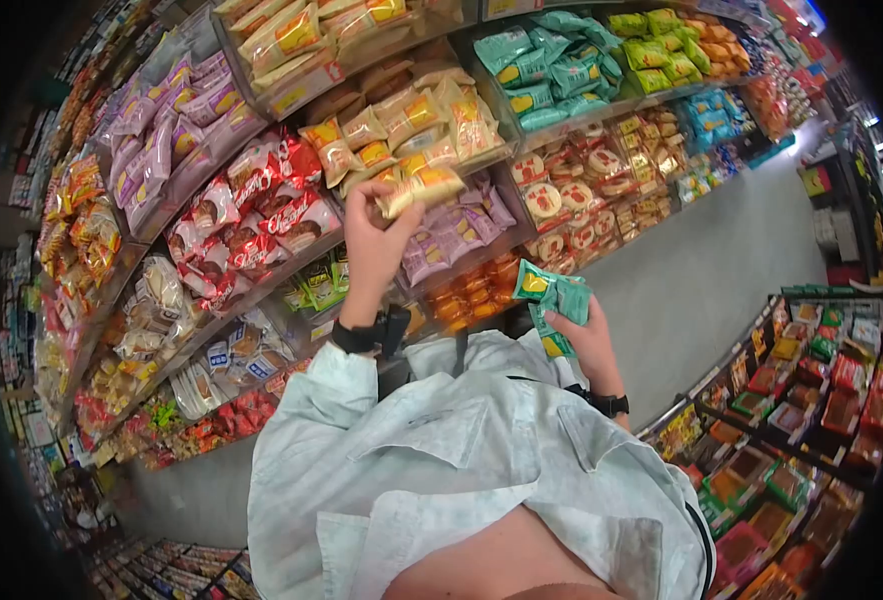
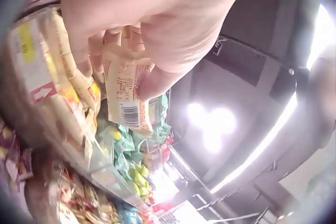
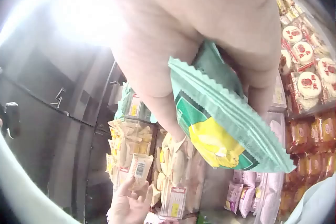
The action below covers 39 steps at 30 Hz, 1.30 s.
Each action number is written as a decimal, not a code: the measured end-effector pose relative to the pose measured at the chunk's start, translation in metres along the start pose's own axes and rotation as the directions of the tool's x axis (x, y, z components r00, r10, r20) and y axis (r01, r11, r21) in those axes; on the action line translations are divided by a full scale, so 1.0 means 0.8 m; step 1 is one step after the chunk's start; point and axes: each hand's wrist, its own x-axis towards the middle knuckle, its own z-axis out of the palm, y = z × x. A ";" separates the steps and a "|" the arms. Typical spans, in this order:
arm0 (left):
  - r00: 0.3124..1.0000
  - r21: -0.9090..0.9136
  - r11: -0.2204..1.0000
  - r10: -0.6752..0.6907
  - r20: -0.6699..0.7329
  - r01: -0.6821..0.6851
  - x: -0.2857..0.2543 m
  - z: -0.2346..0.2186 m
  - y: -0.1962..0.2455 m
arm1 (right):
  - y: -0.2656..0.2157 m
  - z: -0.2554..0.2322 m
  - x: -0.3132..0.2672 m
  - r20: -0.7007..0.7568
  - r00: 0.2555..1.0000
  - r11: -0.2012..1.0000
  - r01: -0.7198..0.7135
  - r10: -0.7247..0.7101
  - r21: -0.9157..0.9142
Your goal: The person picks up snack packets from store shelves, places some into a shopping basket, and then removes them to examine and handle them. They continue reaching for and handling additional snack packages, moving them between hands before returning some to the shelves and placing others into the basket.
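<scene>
My left hand pinches a cream-coloured snack packet between thumb and fingers, over the bin of similar cream packets. In the left wrist view the printed back of that packet, with a barcode, faces the camera. Lower and to the right, in front of the body, my right hand grips green snack packets. A yellow fruit is printed on the nearer green packet in the right wrist view; another green wrapper shows partly behind it, mostly hidden by the palm.
Tiered clear bins hold red-and-white packets, purple packets, teal packets and round white cakes. Grey floor stretches to the right. A lower display of boxed goods stands at the lower right.
</scene>
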 end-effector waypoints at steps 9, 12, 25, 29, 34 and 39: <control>0.951 0.862 0.480 0.309 0.008 -0.163 0.091 0.065 0.004 | -0.082 -0.062 0.172 0.253 0.967 0.999 0.033 -0.026 -0.023; 0.944 0.869 0.483 0.323 -0.063 -0.107 0.043 0.100 0.039 | -0.108 -0.057 0.189 0.289 0.957 0.999 -0.009 0.023 -0.049; 0.924 0.472 0.829 -0.375 0.075 0.299 -0.119 0.076 -0.003 | -0.079 0.045 0.175 0.694 0.700 0.945 0.085 0.169 -0.317; 0.865 0.142 0.878 -0.476 0.157 0.458 -0.152 0.033 -0.041 | -0.058 0.062 0.132 0.635 0.735 0.921 0.037 0.237 -0.387; 0.843 0.194 0.847 -0.523 0.126 0.496 -0.189 0.007 -0.088 | -0.035 0.076 0.106 0.626 0.752 0.876 0.142 0.207 -0.461; 0.806 0.246 0.818 -0.566 0.175 0.521 -0.180 0.009 -0.071 | -0.048 0.071 0.117 0.636 0.752 0.853 0.207 0.175 -0.479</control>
